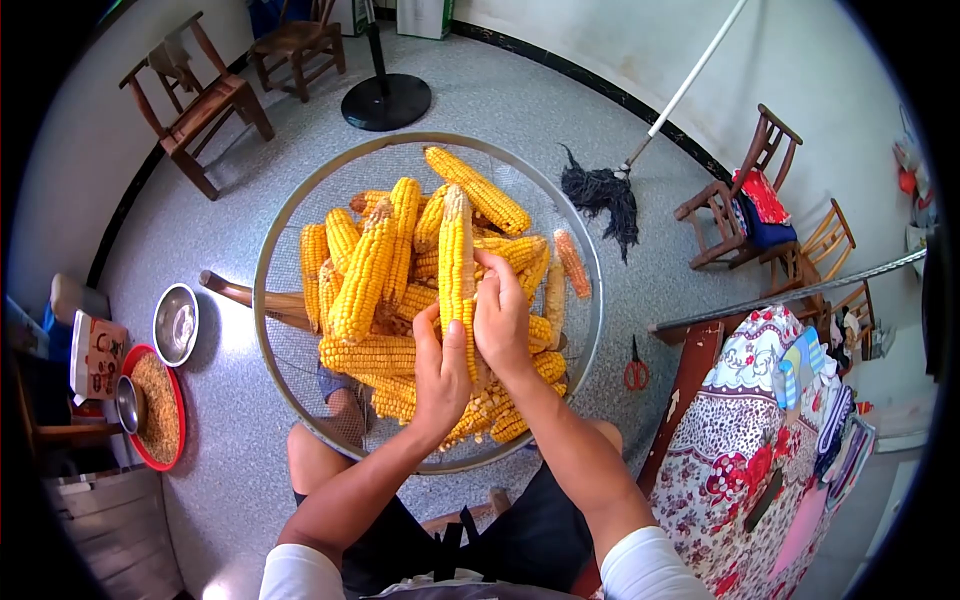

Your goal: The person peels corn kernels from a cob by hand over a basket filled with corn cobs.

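Note:
An ear of corn [457,255] stands nearly upright in the view between my two hands, with some kernels gone along its right side. My left hand [443,375] grips its lower part, the thumb lying on the kernels. On the other side, my right hand [502,318] wraps its fingers around the ear's stripped edge. Below them, a round wire-mesh sieve [277,385] holds a heap of yellow corn ears [365,275]. Loose kernels [480,412] lie near my wrists. A bare reddish cob [572,264] rests at the sieve's right edge.
A red basin [181,420] of grain and a metal bowl [176,325] sit left. Scissors [636,370] lie on the floor at right, near a bed with a floral cover [690,480]. A mop [605,195], fan base [386,102] and wooden chairs [205,115] stand beyond.

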Demonstrator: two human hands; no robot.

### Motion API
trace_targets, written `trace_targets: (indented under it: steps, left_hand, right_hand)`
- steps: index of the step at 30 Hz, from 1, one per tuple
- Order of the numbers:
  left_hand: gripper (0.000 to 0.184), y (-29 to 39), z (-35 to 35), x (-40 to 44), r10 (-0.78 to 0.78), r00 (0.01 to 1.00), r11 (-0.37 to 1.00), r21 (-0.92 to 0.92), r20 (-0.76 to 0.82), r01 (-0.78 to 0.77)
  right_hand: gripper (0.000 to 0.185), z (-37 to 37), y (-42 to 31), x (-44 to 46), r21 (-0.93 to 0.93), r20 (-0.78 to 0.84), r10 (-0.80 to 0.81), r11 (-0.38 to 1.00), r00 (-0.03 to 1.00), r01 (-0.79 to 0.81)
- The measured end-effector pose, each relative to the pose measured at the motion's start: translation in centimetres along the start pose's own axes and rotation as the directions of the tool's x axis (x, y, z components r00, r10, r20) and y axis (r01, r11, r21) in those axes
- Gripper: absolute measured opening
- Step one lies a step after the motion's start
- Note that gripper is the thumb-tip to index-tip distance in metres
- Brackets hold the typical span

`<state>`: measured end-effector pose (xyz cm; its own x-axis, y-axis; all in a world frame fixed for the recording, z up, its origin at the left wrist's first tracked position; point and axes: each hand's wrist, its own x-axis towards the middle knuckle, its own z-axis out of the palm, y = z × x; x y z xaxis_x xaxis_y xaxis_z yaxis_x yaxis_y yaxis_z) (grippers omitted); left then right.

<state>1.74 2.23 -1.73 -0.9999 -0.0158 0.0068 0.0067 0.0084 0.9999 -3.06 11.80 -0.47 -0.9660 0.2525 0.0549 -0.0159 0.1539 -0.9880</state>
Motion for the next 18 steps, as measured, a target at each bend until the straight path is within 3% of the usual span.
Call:
trace_targets:
  steps: [2,4,9,11,16,18]
  left_hand:
    - [0.036,0.1,-0.2,0.4,-0.072,0.997,0.997,-0.022,-0.01,0.072]
    - [0.036,0.2,-0.5,0.6,-0.105,0.994,0.993,-0.049,-0.011,0.104]
    - [0.035,-0.4,-0.6,0.7,-0.152,0.988,0.976,-0.165,-0.039,0.144]
    - [0.034,-0.2,-0.6,0.6,-0.118,0.992,0.988,-0.109,-0.04,0.113]
    - [0.034,-1.1,-0.4,0.6,-0.103,0.992,0.993,-0.067,-0.074,0.098]
    - [0.034,-0.9,-0.2,0.7,-0.096,0.993,0.995,-0.041,-0.068,0.094]
  right_hand:
    - [0.038,0.3,0.6,0.2,0.025,-0.026,-0.036,0.999,0.999,0.037]
    - [0.038,0.1,1.1,0.3,0.193,0.027,0.115,0.974,0.993,-0.118]
    - [0.044,0.6,0.2,-0.5,0.334,0.133,0.059,0.937,0.989,-0.101]
    - [0.053,0.6,0.0,-0.7,0.219,0.255,0.07,0.967,0.964,-0.128]
    - [0.061,0.4,-0.3,-1.3,0.034,0.23,-0.009,0.999,0.973,0.001]
    - [0.053,0.6,0.4,-1.3,-0.017,0.166,-0.03,0.999,0.986,0.034]
